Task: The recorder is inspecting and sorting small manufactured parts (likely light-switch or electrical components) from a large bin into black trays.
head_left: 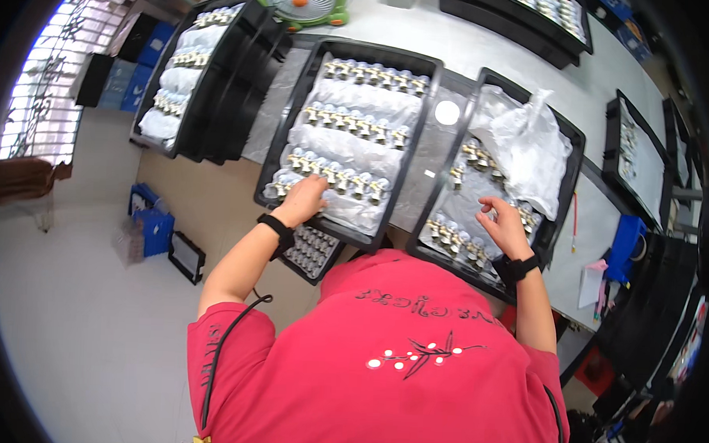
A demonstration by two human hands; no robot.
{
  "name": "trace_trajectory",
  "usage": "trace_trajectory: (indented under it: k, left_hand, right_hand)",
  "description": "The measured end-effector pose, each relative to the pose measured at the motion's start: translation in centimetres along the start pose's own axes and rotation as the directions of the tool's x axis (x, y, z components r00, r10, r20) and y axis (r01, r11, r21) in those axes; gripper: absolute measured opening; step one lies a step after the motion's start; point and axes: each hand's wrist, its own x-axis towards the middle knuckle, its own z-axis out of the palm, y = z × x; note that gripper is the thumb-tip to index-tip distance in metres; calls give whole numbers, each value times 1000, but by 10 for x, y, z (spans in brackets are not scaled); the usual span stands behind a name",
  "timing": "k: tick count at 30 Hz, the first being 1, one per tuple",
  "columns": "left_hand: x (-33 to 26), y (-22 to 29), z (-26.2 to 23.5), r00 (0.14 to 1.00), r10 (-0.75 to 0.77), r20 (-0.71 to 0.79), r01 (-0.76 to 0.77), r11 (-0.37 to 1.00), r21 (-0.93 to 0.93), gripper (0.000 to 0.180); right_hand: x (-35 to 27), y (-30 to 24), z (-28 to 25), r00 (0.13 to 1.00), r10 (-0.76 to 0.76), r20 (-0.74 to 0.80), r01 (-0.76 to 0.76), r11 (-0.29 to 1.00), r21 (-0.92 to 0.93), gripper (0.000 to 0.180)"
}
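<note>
My left hand reaches into the near left corner of a black tray. Its fingers are pressed together at the nearest row of small brass and silver metal parts; whatever they hold is hidden. That tray carries several such rows, parted by strips of white padding. Over a second black tray, to the right, hovers my right hand, with thumb and forefinger apart and nothing visible between them. Beneath it are more metal parts and a crumpled translucent plastic sheet.
At the left stands a stack of black trays with similar parts. A green fan is behind it. Another black tray lies at the far right. Below the table's front edge sits a tray of parts; blue bins rest on the floor.
</note>
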Motion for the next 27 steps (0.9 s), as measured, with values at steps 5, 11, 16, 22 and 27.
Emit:
trace_trajectory:
  k: [5,11,16,22,27]
  left_hand:
    - [1,11,-4,1000,9,11,-10,997,82,31]
    - [-1,18,-2,999,11,-34,-7,994,107,27]
    - [-1,20,3,998,-41,-43,47,986,162,30]
    - [0,37,-10,996,-91,-26,94,977,191,33]
    - [-2,87,-41,999,14,-52,-26,970,-242,41]
  right_hand:
    - [-1,44,-11,988,99,-122,-114,985,-128,34]
    - [0,66,-18,948,87,-305,-187,930,-317,50]
    - [0,66,-16,957,125,-263,-225,889,-400,56]
    - [8,66,-3,959,136,-249,-248,829,-502,56]
    - [-4,27,-20,966,237,-103,-240,970,-26,55]
